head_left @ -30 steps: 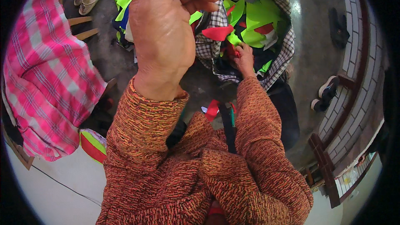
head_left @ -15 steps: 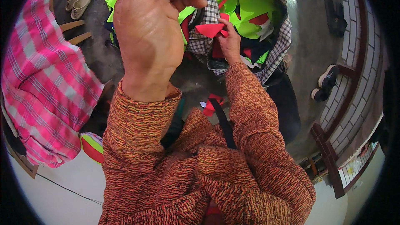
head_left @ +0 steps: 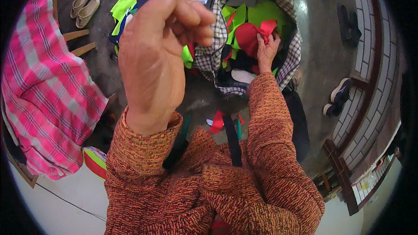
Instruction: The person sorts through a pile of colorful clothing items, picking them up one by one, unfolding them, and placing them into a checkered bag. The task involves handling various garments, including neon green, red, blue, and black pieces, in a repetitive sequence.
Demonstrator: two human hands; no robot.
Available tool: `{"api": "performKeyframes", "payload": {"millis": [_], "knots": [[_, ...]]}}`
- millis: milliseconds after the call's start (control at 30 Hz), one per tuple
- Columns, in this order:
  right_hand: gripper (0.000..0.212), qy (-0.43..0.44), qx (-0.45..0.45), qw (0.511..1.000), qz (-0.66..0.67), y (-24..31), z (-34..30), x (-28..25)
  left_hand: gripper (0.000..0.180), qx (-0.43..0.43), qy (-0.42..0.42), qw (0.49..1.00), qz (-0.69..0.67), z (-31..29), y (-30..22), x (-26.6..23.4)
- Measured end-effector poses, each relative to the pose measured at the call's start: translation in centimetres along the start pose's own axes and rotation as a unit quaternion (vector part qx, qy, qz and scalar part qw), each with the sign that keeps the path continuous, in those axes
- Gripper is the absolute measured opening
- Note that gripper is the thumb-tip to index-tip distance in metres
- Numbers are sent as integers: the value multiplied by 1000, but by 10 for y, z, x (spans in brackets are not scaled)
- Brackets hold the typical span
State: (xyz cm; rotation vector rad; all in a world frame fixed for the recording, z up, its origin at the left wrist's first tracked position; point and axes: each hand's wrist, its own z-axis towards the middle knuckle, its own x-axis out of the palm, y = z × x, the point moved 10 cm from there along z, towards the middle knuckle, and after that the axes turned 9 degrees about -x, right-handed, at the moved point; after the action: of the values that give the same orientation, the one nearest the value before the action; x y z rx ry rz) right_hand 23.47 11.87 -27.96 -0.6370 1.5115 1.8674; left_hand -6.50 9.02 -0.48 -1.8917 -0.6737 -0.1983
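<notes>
My left hand [head_left: 154,61] is raised close to the camera, its thumb stretched up and its fingers loosely curled apart from it. Nothing shows in its grasp. Inside the mouth of a checked bag [head_left: 292,52], my right hand [head_left: 267,52] is closed on a piece of red cloth [head_left: 266,28]. Another red cloth piece [head_left: 247,39] lies against its fingers. Lime-green cloth scraps [head_left: 263,13] fill much of the bag around them, with dark and white bits among them.
Left of the bag is a heap of green, navy and white scraps [head_left: 124,8]. Small red scraps [head_left: 216,122] lie on the floor before me. A pink plaid cloth [head_left: 48,87] drapes at the left, near beige shoes [head_left: 87,13]. Dark shoes [head_left: 342,91] sit by the right wall.
My right hand has moved right and deeper over the bag with red cloth in its fingers. My left hand has dropped slightly. The view has shifted, showing more of the scrap heap.
</notes>
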Motion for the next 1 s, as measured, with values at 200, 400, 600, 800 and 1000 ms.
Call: {"api": "performKeyframes", "payload": {"millis": [200,400,600,800,1000], "knots": [[47,27,64,995,-67,-62,8,27,34,-5,-16,999,27,-6,-1,-2],[41,106,128,986,32,-69,1,46,36,-31,-22,999,10,-9,2,4],[40,112,27,985,-129,57,-36,21,35,-24,-16,999,-17,-7,4,-4],[32,227,-8,966,-126,82,-59,11,32,-22,25,999,-32,-8,3,-2],[31,257,48,958,-116,102,-6,-54,32,-16,28,998,-47,-6,3,1]]}}
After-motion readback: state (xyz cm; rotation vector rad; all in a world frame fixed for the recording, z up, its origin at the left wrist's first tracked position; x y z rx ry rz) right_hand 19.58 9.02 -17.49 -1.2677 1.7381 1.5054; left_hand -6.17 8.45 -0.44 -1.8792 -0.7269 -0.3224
